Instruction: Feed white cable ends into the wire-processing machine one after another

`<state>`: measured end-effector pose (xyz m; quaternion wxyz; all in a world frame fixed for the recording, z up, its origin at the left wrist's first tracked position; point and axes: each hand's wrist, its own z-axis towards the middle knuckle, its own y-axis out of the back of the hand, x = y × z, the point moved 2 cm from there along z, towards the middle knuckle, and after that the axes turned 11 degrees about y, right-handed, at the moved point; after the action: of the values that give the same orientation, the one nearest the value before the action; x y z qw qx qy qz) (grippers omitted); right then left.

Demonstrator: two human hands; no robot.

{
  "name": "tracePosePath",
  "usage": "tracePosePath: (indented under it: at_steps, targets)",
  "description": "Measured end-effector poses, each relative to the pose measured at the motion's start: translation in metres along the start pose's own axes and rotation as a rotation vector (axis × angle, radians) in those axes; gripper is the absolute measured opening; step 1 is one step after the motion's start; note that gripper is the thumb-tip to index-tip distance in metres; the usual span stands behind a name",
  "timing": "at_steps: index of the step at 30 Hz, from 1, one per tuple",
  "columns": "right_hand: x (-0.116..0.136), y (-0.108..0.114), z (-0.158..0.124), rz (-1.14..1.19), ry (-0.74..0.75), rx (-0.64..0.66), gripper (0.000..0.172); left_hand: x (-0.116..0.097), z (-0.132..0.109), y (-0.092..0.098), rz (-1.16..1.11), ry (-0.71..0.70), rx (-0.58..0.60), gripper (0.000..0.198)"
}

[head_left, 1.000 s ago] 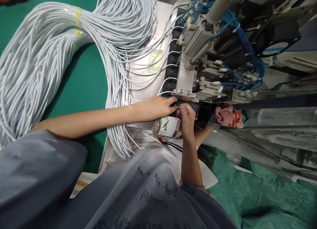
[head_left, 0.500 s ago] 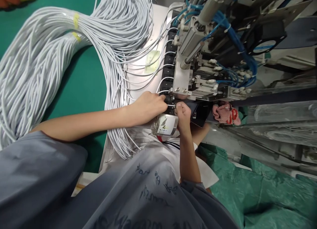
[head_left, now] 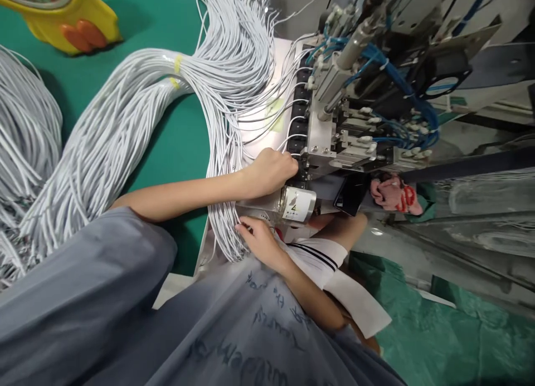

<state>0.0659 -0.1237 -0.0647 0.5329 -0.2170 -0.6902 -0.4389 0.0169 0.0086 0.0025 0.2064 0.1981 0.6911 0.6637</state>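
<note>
My left hand point(head_left: 271, 171) is curled closed against the black slots point(head_left: 298, 146) at the front of the machine point(head_left: 334, 130), its fingertips pressed on a white wire there. My right hand point(head_left: 259, 238) lies lower down at the hanging ends of the white wire bundle point(head_left: 221, 219), fingers pinched on wire ends. The big bundle of white wires point(head_left: 137, 113) sweeps left across the green surface. A clear bottle with a white label point(head_left: 296, 205) lies between my two hands.
A yellow duck-shaped object point(head_left: 71, 18) sits at the top left on the green mat point(head_left: 175, 141). Blue air tubes point(head_left: 393, 68) and metal cylinders crowd the machine. A pink and red cloth point(head_left: 395, 194) hangs right of it. Green sheeting point(head_left: 451, 330) covers the lower right.
My right hand has left the machine's slot and dropped down-left to the hanging wire ends. My left hand stays at the slots. The view has shifted, bringing the yellow object into sight.
</note>
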Motion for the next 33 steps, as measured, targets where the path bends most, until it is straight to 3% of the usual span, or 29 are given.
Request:
tracePosePath:
  at_steps: [4, 8, 12, 15, 17, 19, 24, 27, 33]
  targets:
    - [-0.005, -0.006, 0.001, -0.072, 0.038, -0.039, 0.028, -0.023, -0.016, 0.006, -0.131, -0.202, 0.015, 0.024]
    - [-0.005, 0.025, -0.020, -0.135, 0.011, -0.231, 0.023, -0.046, -0.036, 0.011, -0.477, -0.409, 0.099, 0.029]
    - [-0.007, 0.084, -0.040, -0.057, -0.045, -0.360, 0.019, -0.045, -0.034, 0.013, -0.765, -0.337, 0.195, 0.038]
    - [-0.006, 0.121, -0.045, 0.159, -0.086, -0.545, 0.015, -0.035, -0.024, 0.011, -0.900, -0.248, 0.154, 0.040]
    - [-0.004, 0.133, -0.044, 0.315, -0.073, -0.703, 0.017, -0.031, -0.019, 0.010, -0.974, -0.225, 0.103, 0.030]
    - [-0.001, 0.135, -0.041, 0.481, -0.035, -0.775, 0.023, -0.029, -0.018, 0.011, -1.027, -0.210, 0.065, 0.020]
    - [0.006, 0.127, -0.033, 0.727, -0.013, -0.719, 0.034, -0.031, -0.020, 0.016, -1.118, -0.205, -0.053, 0.017]
    - [0.008, 0.127, -0.031, 0.739, 0.006, -0.775, 0.024, -0.031, -0.020, 0.017, -1.133, -0.203, -0.116, 0.017]
    - [0.005, 0.128, -0.028, 0.627, 0.001, -0.763, 0.025, -0.030, -0.019, 0.013, -1.128, -0.186, -0.121, 0.019]
